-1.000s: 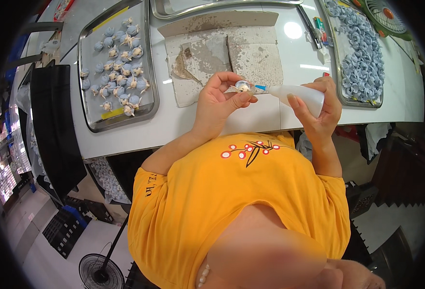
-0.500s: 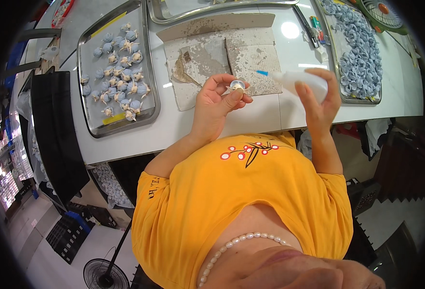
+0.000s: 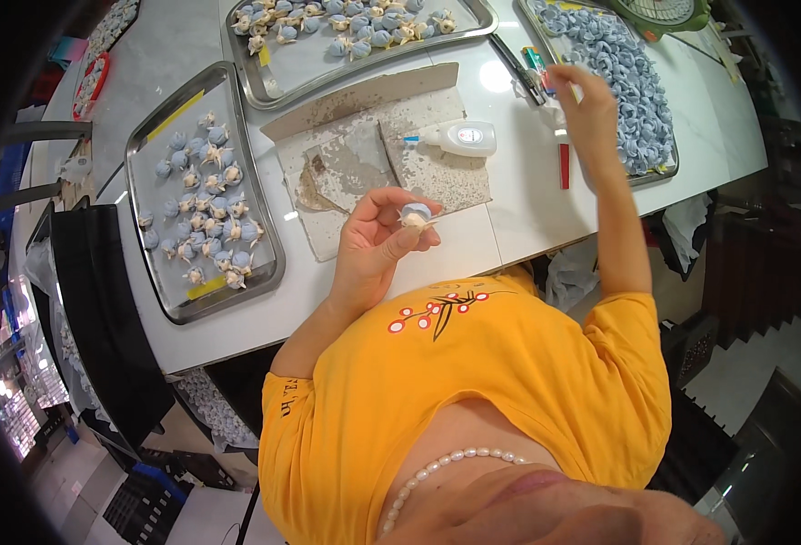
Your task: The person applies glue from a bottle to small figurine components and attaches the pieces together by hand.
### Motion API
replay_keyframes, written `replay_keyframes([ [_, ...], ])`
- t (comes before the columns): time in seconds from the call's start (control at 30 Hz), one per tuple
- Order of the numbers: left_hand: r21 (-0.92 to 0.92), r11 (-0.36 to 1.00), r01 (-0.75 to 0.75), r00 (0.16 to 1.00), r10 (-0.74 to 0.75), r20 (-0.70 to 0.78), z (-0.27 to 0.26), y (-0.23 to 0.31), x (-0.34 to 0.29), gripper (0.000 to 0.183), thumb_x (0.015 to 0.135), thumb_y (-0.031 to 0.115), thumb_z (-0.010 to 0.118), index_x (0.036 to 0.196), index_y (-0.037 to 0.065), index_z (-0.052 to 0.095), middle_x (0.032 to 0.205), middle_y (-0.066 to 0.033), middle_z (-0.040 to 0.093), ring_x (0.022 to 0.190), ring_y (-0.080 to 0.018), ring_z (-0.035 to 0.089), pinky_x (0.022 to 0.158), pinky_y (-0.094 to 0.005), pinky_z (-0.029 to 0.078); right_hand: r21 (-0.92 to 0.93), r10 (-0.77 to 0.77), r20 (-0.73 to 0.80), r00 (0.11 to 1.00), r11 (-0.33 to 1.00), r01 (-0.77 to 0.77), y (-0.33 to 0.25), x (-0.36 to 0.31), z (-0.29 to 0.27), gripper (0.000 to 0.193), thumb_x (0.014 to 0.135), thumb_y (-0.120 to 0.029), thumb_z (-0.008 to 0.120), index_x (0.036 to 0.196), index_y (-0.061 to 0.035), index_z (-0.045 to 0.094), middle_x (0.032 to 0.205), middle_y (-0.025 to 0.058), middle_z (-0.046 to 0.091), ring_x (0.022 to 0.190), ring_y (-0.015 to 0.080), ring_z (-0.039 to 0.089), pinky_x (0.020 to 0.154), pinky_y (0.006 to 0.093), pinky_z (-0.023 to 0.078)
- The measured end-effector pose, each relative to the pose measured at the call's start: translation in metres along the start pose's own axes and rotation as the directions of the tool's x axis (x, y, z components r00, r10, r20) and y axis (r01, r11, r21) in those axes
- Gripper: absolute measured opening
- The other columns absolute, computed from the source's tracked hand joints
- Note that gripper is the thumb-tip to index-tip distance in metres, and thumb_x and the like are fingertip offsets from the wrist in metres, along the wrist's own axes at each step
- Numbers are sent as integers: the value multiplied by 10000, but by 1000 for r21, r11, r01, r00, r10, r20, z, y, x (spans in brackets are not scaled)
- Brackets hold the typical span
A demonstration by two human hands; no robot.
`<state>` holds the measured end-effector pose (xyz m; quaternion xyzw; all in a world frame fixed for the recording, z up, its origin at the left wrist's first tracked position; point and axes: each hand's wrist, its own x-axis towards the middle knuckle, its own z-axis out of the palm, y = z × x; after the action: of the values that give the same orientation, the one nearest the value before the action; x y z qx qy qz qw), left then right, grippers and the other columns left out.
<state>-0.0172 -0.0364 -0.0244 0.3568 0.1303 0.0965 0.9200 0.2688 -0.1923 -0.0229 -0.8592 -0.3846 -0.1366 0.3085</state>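
Note:
My left hand [image 3: 382,238] is closed in a pinch on a small artificial flower bud [image 3: 416,216], pale blue on top with a cream base. A white squeeze bottle [image 3: 467,138] with a thin blue nozzle lies on its side on the stained cardboard [image 3: 437,182], beyond that hand. Over on the right, my right hand [image 3: 589,107] is raised beside the tray [image 3: 676,173] of loose blue fabric petals [image 3: 614,86]. Its fingers are loosely bent and apart, and I see nothing in them.
Finished-looking blue and cream buds lie in the left tray [image 3: 278,259] and the far tray [image 3: 264,98]. A dark long tool [image 3: 516,68], a small green-and-red packet [image 3: 534,59] and a red stick [image 3: 564,165] lie near my right hand. A green fan [image 3: 662,14] stands far right.
The squeeze bottle has left my right hand and now lies on the cardboard. My right hand has moved away toward the petal tray. My left hand keeps the bud; the whole view has shifted.

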Motion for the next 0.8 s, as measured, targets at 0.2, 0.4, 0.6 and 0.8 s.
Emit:
replay_keyframes([
  [0.2, 64, 994, 87, 995, -84, -46, 12, -1, 7, 290, 825, 78, 645, 1078, 72, 505, 1067, -118, 604, 821, -162, 606, 745, -277, 487, -331, -98, 220, 971, 929, 169, 99, 43, 3, 423, 768, 4, 550, 1164, -144, 578, 976, 121, 609, 909, 291, 550, 790, 381, 457],
  [0.4, 39, 988, 146, 986, -143, -82, 14, -2, 6, 296, 854, 85, 612, 1135, 109, 524, 1084, -106, 597, 798, -129, 593, 762, -275, 487, -117, -30, 242, 970, 991, 60, 87, 54, -10, 282, 825, -53, 573, 1102, -87, 617, 865, 113, 594, 789, 258, 573, 724, 324, 455],
  [0.6, 23, 983, 180, 981, -178, -79, 14, -6, 8, 270, 861, 54, 590, 1121, 98, 533, 1095, -95, 592, 800, -124, 591, 769, -265, 489, 185, 115, 187, 976, 971, -150, 22, 23, -33, 180, 853, -72, 587, 1022, -48, 641, 817, 71, 567, 736, 153, 541, 665, 268, 431],
  [0.8, 15, 980, 200, 977, -198, -77, 9, -7, 10, 291, 857, 54, 594, 1138, 76, 522, 1104, -104, 589, 827, -132, 599, 768, -261, 491, 607, 118, 536, 836, 634, -479, -31, -45, -19, 122, 895, -54, 526, 1002, -6, 560, 924, 38, 607, 749, 90, 563, 647, 199, 439],
])
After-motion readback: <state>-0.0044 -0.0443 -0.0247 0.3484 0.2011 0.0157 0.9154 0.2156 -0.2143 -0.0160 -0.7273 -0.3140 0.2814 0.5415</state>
